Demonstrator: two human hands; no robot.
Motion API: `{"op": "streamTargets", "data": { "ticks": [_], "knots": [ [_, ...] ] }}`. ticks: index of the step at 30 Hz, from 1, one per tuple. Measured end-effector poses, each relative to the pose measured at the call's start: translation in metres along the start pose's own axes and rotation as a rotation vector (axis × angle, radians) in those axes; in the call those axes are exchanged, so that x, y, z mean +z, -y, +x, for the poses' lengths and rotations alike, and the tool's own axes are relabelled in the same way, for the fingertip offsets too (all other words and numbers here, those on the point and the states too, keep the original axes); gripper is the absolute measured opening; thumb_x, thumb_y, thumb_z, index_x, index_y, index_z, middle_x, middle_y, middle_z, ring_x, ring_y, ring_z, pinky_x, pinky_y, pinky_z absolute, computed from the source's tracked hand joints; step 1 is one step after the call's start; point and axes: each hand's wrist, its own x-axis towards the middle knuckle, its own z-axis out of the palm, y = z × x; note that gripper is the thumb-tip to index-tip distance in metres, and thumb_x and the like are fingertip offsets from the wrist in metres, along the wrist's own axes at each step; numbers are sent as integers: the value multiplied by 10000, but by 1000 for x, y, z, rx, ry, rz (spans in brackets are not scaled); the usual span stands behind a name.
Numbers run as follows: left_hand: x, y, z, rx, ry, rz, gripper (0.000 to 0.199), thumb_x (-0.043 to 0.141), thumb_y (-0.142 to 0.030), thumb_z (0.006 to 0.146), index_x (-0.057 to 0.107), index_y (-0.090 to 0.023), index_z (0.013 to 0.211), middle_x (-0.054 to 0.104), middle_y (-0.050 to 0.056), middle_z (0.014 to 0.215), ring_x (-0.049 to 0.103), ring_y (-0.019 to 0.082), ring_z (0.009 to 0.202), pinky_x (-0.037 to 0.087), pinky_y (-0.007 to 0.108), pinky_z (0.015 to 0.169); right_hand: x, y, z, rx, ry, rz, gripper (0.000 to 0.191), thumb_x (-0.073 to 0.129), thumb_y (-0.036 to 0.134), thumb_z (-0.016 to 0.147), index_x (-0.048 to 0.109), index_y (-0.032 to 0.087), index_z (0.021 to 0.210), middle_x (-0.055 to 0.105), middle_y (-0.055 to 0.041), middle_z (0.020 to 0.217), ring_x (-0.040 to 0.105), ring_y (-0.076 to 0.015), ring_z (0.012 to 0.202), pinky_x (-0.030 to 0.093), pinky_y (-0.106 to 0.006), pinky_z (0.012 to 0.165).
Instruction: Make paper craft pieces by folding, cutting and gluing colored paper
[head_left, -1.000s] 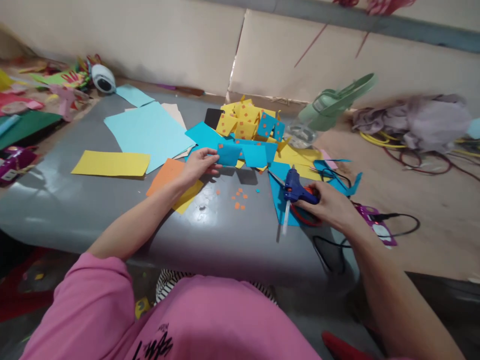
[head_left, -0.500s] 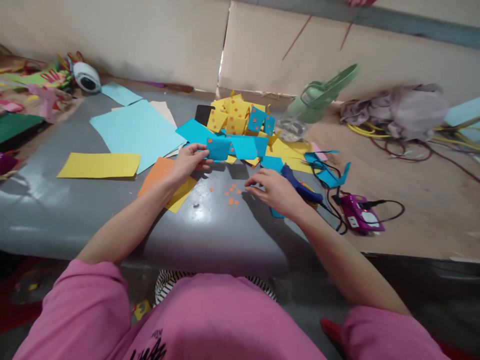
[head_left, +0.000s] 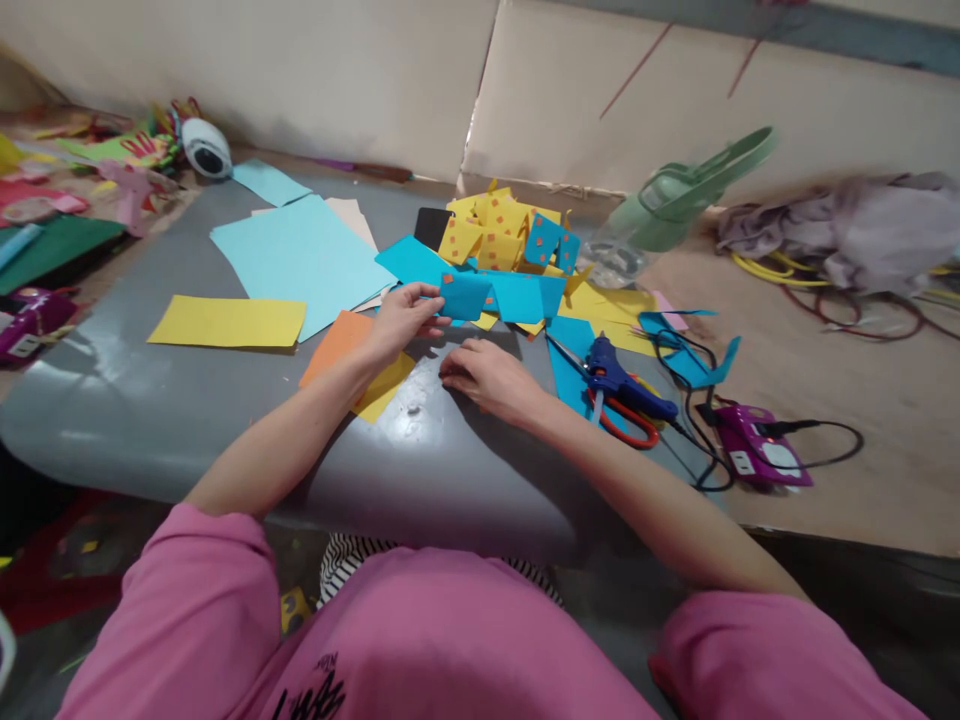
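"What is carrying the things?"
"A desk [head_left: 210, 390] with a shiny grey surface."
"And what is lying on it?"
"At left, a yellow strip [head_left: 229, 322] and a large pale-blue sheet [head_left: 300, 255]; nearer the middle, an orange sheet [head_left: 334, 345]; at right, a blue paper [head_left: 566, 350]."

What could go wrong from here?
Two risks:
1. The glue gun lies across the scissors, beside the right arm; a reach there might brush the nozzle or blades. Can't tell if it's hot.
2. The left hand pinches the blue paper near one end; it could slip or bend if pressed.
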Motion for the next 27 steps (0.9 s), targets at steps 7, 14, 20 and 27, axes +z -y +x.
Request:
{"op": "streamTargets", "data": {
  "ticks": [7, 14, 20, 27],
  "knots": [
    [1, -3, -3, 0, 8, -23, 47, 604, -117, 926, 584, -158, 934, 631, -31, 748, 688, 89, 649, 543, 179, 579, -5, -2, 3, 81, 37, 47, 115, 618, 183, 882, 668, 210, 782, 693, -35, 794, 618, -176, 716, 389, -282, 619],
    [2, -4, -5, -8, 19, -13, 38, 596, -131, 934, 594, -168, 935, 668, -12, 771, 704, 106, 690, 560, 197, 594, -41, -15, 16, 135, -284, 103, 148, 577, 276, 917, 664, 200, 824, 704, -40, 838, 584, -168, 735, 381, -292, 665],
    [3, -8, -8, 3, 15, -15, 46, 594, -132, 942, 600, -174, 922, 677, -2, 747, 703, 106, 704, 564, 179, 607, -54, -10, 23, 96, -409, 28, 114, 606, 273, 895, 659, 204, 821, 711, -60, 900, 605, -193, 808, 403, -312, 734],
    [4, -10, -9, -11, 4, -13, 62, 595, -119, 943, 596, -168, 905, 674, -5, 738, 708, 118, 695, 556, 202, 615, -42, -11, 21, 106, -466, 244, 75, 585, 262, 885, 625, 203, 862, 708, -45, 833, 626, -183, 747, 446, -318, 713]
  ]
}}
